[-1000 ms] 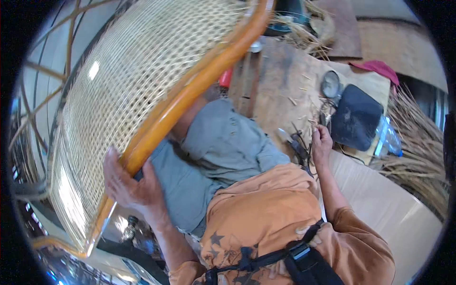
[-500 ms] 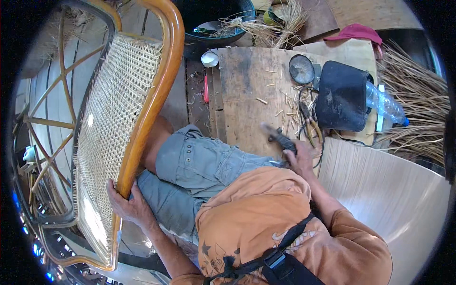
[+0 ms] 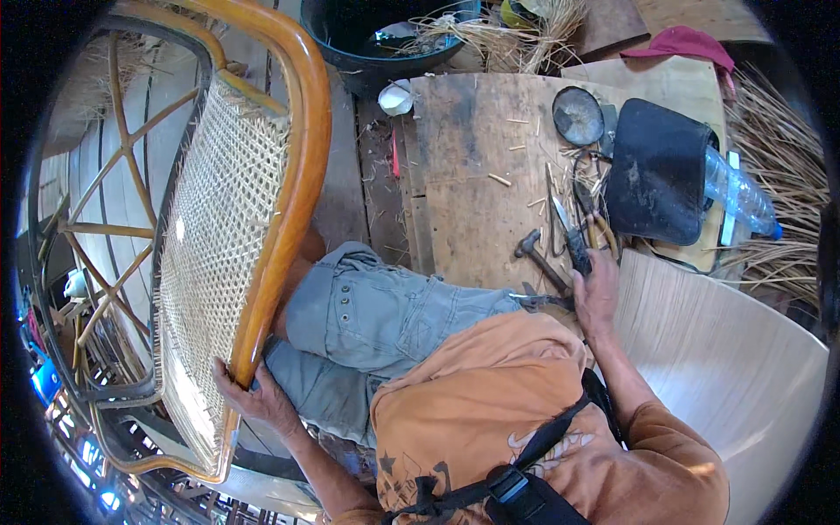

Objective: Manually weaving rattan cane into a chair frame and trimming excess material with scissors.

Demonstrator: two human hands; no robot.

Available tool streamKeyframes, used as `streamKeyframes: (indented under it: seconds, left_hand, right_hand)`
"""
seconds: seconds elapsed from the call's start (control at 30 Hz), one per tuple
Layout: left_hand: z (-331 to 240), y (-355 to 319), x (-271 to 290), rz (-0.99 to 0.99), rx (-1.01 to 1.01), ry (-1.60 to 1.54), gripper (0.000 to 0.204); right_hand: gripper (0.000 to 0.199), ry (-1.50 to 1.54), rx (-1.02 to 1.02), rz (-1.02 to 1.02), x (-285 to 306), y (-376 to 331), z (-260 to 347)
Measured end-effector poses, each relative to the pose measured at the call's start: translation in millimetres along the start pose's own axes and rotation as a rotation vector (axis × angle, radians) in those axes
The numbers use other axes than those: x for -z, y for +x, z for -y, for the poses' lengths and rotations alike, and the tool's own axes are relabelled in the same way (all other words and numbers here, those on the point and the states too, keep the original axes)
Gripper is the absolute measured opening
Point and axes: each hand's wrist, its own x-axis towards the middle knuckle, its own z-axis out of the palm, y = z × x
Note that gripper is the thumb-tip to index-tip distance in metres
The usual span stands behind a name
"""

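My left hand (image 3: 255, 401) grips the lower part of a glossy orange-brown rattan chair frame (image 3: 271, 249), its fingers and thumb closed around the rim. Woven cane webbing (image 3: 219, 192) fills the frame, with loose strand ends along its edge. At the right, my right hand (image 3: 597, 293) is closed at the handle of a knife (image 3: 574, 238), whose blade points away from me over the wooden board (image 3: 464, 149). A hammer (image 3: 542, 261) lies just left of the knife. Pliers (image 3: 604, 229) lie to its right, and another metal tool (image 3: 535, 300) rests by my thigh.
Cane offcuts (image 3: 500, 180) and a round tin (image 3: 577, 115) lie on the board. Beside them are a black case (image 3: 658, 171) and a plastic bottle (image 3: 739, 194). A dark tub (image 3: 385, 48) stands beyond; rattan strips (image 3: 774, 157) are piled far right.
My right hand has moved slightly right, and the knife has swung from pointing left to pointing away from me. The hammer now shows clearly. My left hand keeps its hold on the chair frame.
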Motion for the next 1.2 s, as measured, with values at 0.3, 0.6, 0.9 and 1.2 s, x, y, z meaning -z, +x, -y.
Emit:
streamKeyframes:
  seconds: [0.3, 0.6, 0.9, 1.2]
  left_hand:
    - [1, -10, -8, -0.048, -0.015, 0.044, 0.061]
    - [13, -18, -10, -0.141, -0.019, 0.133, 0.061]
    - [6, -16, -13, -0.022, 0.007, 0.046, 0.056]
    - [13, -17, -3, 0.03, 0.062, 0.19, 0.086]
  right_hand:
    - [0.031, -0.193, 0.095, 0.61, -12, -3, 1]
    - [0.026, 0.01, 0.074, 0.241, 22, 47, 52]
    - [0.045, 0.799, 0.248, 0.668, -280, 198, 30]
    - [0.045, 0.321, 0.049, 0.389, -427, 261, 173]
